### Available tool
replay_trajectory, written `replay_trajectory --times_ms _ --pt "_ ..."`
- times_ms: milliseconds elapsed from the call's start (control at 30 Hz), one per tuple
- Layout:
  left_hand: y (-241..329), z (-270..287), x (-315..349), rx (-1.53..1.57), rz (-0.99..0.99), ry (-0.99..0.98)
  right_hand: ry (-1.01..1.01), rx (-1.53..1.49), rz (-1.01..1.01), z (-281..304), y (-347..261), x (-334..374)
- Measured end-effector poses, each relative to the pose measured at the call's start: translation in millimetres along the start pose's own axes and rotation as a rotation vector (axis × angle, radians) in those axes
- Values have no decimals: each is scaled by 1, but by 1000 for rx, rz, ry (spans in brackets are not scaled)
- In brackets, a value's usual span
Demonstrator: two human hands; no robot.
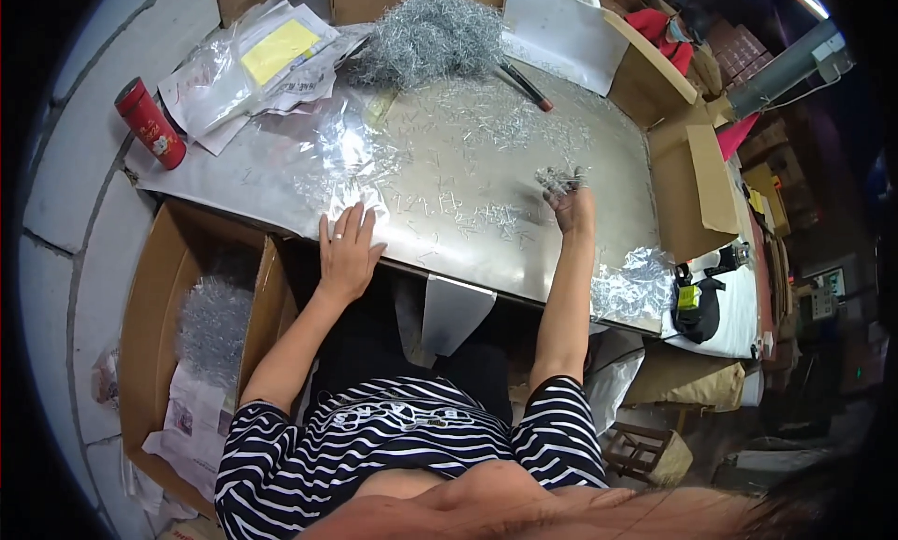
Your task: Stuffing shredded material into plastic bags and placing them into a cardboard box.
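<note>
My left hand lies at the table's front edge, fingers stretched out and pressing on a clear plastic bag. Over the metal tabletop, my right hand is turned up with its fingers curled around a small bunch of thin silvery pieces; their exact kind is too small to tell. More such pieces lie scattered between the two hands. At the back of the table rises a big tangled heap of them. A dark marker pen with a reddish end rests beside the heap.
Papers and plastic bags and a red can occupy the left side. Cardboard walls border the right, near clear bags. An open carton with more pieces stands below left. A person in red is behind.
</note>
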State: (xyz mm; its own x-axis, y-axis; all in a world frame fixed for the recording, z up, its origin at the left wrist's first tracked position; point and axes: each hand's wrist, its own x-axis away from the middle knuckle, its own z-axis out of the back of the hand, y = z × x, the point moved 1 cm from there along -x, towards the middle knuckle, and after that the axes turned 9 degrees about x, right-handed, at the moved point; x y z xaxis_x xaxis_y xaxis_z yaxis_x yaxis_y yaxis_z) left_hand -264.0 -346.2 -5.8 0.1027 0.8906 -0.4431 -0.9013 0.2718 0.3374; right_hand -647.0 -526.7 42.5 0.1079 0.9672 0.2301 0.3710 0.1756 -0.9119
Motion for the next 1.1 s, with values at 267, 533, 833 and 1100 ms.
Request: replay_trajectory --times_ms 267,533,833,1100 --pt "-15 -4 29 325 -175 253 44 -321 107 -9 -8 -20" --pt "2 8 -7 505 -34 304 179 1245 526 -16 49 31" --pt "42 8 10 922 152 55 -149 1254 604 -68 63 154" --pt "96 -1 60 1239 369 -307 -326 750 275 -61 111 252"
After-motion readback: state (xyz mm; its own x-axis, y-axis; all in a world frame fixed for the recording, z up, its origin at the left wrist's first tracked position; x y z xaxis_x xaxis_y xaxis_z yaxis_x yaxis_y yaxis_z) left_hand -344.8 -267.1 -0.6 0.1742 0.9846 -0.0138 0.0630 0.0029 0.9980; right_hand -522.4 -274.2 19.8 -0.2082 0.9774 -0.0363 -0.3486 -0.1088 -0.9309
